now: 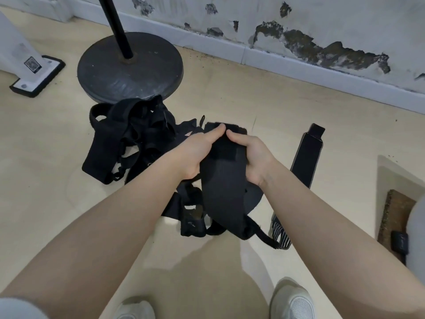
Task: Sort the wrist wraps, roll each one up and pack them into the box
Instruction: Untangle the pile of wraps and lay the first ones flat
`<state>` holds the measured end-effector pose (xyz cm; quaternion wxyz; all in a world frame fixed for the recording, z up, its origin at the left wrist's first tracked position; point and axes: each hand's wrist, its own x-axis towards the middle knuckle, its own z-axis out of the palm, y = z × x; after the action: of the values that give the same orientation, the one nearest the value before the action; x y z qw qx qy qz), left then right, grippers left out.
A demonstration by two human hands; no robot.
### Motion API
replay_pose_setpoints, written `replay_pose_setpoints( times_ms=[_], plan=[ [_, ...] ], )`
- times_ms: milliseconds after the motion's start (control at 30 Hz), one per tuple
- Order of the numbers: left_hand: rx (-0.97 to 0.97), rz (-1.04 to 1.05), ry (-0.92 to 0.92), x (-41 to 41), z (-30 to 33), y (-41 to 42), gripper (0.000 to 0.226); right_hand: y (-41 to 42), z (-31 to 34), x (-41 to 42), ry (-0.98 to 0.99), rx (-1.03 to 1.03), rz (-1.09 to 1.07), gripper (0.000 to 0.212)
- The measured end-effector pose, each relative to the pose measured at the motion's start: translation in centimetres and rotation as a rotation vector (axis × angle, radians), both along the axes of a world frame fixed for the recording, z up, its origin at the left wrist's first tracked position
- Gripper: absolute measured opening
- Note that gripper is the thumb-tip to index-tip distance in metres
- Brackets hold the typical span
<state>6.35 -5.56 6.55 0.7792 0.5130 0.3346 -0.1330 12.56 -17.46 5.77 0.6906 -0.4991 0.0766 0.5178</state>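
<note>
Pale grey fabric shoes (292,302) stand on the beige floor (46,157), nearest to the viewer, below both forearms. Above them, the left hand (195,155) and the right hand (253,157) both grip the far end of one wide black elastic wrist wrap (222,180); the thumbs pinch its darker fastening patch. Its loose tail hangs down toward the viewer and mixes with other straps there. I think this tail can catch on them and drag them, or the roll can start crooked. A tangled heap of black wraps (128,139) lies left of the hands, a flat black strap (307,157) just right. No box can be identified with certainty.
</note>
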Motion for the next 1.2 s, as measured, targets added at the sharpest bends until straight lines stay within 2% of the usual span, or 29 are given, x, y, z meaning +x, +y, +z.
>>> replay_pose_setpoints(
  times_ms=[67, 133, 200, 267, 367, 400, 433, 467, 533, 600, 667, 700, 733, 767, 833, 867, 967, 1033, 1100, 1200],
  plan=[
    [-0.091, -0.032, -0.017, -0.6, -0.8, -0.4, 0.04, -0.3, -0.4, 0.5, 0.051, -0.023, -0.075, 0.031],
    [-0.073, -0.18, -0.039, -1.5, -2.3, -0.7, 0.036, -0.9, -1.0, 1.0, 0.102, -0.004, -0.177, 0.037],
    [0.143, -0.323, -0.029, -1.8, -3.1, -1.0, 0.027, -1.7, -1.8, 1.7, 0.134, 0.051, -0.286, 0.044],
    [0.42, -0.365, 0.003, -1.5, -3.5, -1.4, 0.018, -2.2, -2.2, 2.1, 0.114, 0.085, -0.326, 0.045],
    [0.657, -0.386, -0.002, -0.2, -4.2, -2.9, 0.019, -2.3, -2.4, 2.0, -0.053, -0.046, -0.222, 0.025],
    [0.722, -0.428, -0.008, 0.2, -4.4, -3.4, 0.023, -2.5, -2.9, 2.1, -0.172, -0.157, -0.173, 0.025],
    [0.758, -0.476, -0.014, 0.6, -4.5, -4.1, 0.026, -2.9, -3.3, 2.3, -0.328, -0.278, -0.092, 0.034],
    [0.744, -0.519, -0.03, 0.8, -4.6, -4.7, 0.026, -3.5, -3.7, 2.6, -0.477, -0.381, 0.013, 0.047],
    [0.531, -0.589, -0.012, 1.2, -5.5, -5.6, 0.03, -5.2, -4.6, 3.4, -0.647, -0.48, 0.157, 0.062],
    [0.248, -0.557, 0.065, 1.5, -7.5, -6.3, 0.036, -7.3, -5.6, 4.5, -0.619, -0.456, 0.122, 0.064],
    [0.177, -0.439, 0.094, 1.9, -10.0, -7.5, 0.047, -9.1, -6.5, 5.5, -0.503, -0.406, 0.007, 0.057],
    [0.217, -0.373, 0.101, 2.2, -11.3, -8.2, 0.05, -9.8, -6.9, 6.0, -0.464, -0.401, -0.014, 0.053],
    [0.286, -0.342, 0.089, 2.4, -12.3, -9.0, 0.048, -10.5, -7.5, 6.3, -0.441, -0.415, -0.009, 0.051],
    [0.399, -0.398, 0.036, 2.6, -13.3, -9.7, 0.044, -11.1, -8.1, 6.4, -0.43, -0.443, 0.015, 0.053],
    [0.658, -0.714, -0.14, 2.6, -15.2, -10.4, 0.042, -12.0, -9.3, 6.6, -0.445, -0.525, 0.097, 0.063],
    [0.777, -0.893, -0.207, 2.6, -16.1, -10.5, 0.051, -12.4, -9.9, 6.6, -0.46, -0.564, 0.14, 0.07],
    [1.139, -1.486, -0.246, 2.1, -20.0, -10.0, 0.078, -12.5, -10.6, 6.4, -0.48, -0.61, 0.202, 0.081],
    [1.318, -1.758, -0.22, 1.3, -21.6, -9.4, 0.077, -12.2, -11.1, 6.4, -0.496, -0.608, 0.203, 0.083],
    [1.373, -1.767, -0.178, 0.6, -22.2, -8.3, 0.072, -11.6, -11.5, 6.6, -0.51, -0.584, 0.226, 0.085],
    [1.485, -1.629, -0.046, 0.0, -22.2, -5.0, 0.072, -10.0, -11.5, 6.5, -0.524, -0.551, 0.289, 0.085]
  ],
)
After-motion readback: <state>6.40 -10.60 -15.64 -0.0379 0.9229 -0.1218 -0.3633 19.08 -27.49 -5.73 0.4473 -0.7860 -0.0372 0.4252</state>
